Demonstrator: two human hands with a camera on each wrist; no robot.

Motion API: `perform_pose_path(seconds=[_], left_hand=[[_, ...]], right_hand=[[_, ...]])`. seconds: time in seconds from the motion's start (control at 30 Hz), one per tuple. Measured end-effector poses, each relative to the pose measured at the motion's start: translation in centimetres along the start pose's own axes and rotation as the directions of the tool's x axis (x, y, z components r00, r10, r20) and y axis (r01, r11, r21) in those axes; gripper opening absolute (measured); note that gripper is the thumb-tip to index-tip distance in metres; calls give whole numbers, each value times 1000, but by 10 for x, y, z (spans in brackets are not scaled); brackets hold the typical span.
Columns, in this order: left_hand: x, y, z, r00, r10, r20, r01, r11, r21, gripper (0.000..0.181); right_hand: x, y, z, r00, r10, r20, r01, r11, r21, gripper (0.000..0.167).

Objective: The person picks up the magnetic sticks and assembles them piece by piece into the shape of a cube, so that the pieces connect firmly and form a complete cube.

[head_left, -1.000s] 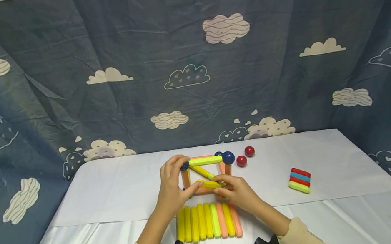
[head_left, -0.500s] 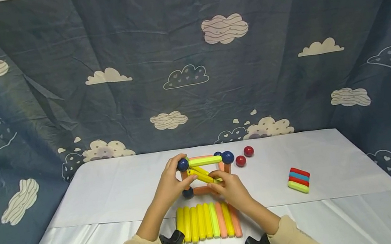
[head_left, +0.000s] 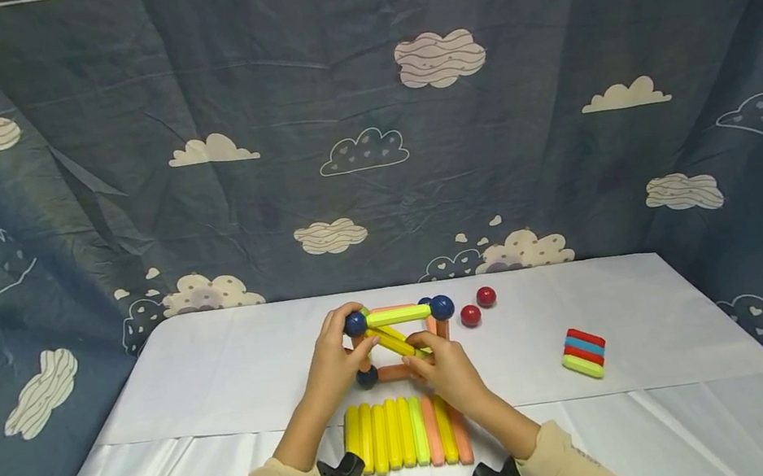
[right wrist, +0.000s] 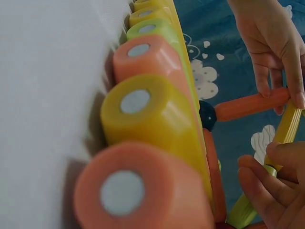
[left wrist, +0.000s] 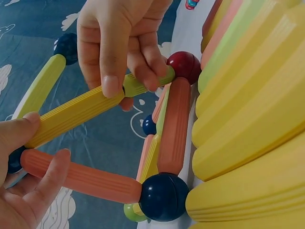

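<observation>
Fingers of the right hand are pinching a yellow rod near its lower end, closed down to the rod's own thickness, with the thumb on the near side. Those of the left hand are bending round the upper left corner of a frame of rods and balls, its thumb pressing on the yellow rod's upper end and another finger touching the salmon upright. Across the frame's near face, the yellow rod is slanting down from beside the blue ball at the upper left corner, meeting a lime rod end to end; that one is reaching the red ball at the frame's lower right corner. Along the frame's top, a lime bar is running between two corners. Nearer the person than the frame, nine rods in yellow, lime and salmon are lying side by side. Near the frame's right side, two loose red balls are resting; well to its right, four short pieces are lying together. Under the frame, a white cloth is spreading; behind it, a dark curtain is hanging.
</observation>
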State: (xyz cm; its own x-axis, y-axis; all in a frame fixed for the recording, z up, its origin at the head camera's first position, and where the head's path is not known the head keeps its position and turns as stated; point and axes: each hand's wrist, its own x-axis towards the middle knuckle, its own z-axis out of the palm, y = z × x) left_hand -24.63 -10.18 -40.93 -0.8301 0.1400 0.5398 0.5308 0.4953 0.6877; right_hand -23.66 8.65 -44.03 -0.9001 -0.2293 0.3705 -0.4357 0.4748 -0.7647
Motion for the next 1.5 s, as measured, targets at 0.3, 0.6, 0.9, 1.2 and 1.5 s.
perform_pose_path(seconds=[0.3,0.6,0.9,1.2,1.5], left_hand=[[-2,0,4,1000,4,29,-5,1000,31,56],[-4,1,8,999,33,13,-33,998,55,57],[5,-10,5,999,-42,5,41,998,39,68],[31,-35,-3,980,-171,104,185,971,-153,80],[52,-50,-9,971,-147,186,164,983,-79,79]], right_hand=[[-2,-3,-34,870,-399,-291,373,917,-142,40],[11,11,-46,987,-133,-85,126,988,-90,67],[9,9,-38,982,-156,-106,155,988,-12,65],[10,0,-22,983,-162,-85,164,986,15,62],[13,-11,-7,990,-135,-48,136,990,34,67]])
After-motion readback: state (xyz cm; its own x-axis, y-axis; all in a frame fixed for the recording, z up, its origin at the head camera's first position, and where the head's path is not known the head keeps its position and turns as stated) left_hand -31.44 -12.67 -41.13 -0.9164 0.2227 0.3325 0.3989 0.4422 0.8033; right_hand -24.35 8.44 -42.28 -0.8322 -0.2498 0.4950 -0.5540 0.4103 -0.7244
